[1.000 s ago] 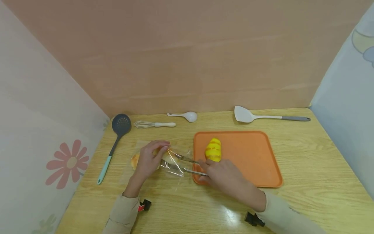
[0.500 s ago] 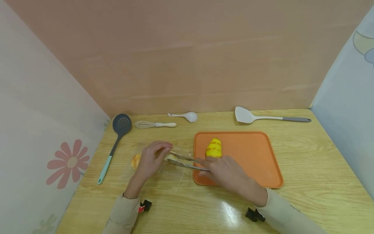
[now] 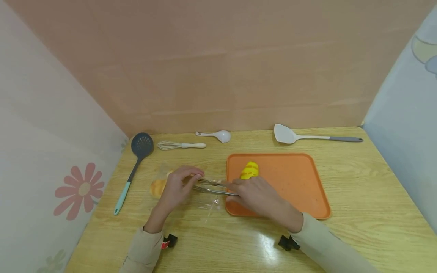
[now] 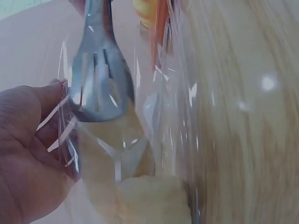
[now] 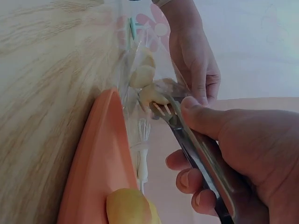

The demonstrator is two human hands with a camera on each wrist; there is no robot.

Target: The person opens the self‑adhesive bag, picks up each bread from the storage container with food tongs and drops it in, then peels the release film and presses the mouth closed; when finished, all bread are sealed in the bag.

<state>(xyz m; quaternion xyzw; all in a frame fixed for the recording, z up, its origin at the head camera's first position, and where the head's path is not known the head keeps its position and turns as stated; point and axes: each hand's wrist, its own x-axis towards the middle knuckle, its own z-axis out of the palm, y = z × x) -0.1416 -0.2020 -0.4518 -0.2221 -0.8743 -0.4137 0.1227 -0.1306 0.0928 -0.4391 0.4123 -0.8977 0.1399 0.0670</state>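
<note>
My left hand (image 3: 175,189) pinches the edge of a clear plastic bag (image 3: 212,204) at its mouth. Metal tongs (image 5: 205,170) are gripped in my right hand (image 3: 257,195), their slotted ends reaching inside the bag. In the right wrist view the tips overlap a pale bread roll (image 5: 152,94), with another roll (image 5: 142,76) just beyond. The left wrist view has a slotted tong head (image 4: 100,88) seen through the film, above a pale piece of bread (image 4: 154,200). Golden bread (image 3: 157,188) shows left of my left hand in the head view, partly hidden by it.
An orange tray (image 3: 290,189) holds a yellow scored bread (image 3: 250,170), close to my right hand. Along the back lie a whisk (image 3: 191,145), a white ladle (image 3: 222,136) and a white turner (image 3: 285,134). A dark skimmer (image 3: 142,145) lies at the left.
The tongs have moved left, deeper into the bag, along with my right hand. The pale bread seen between their tips is now behind my left hand, and more golden bread shows at the left.
</note>
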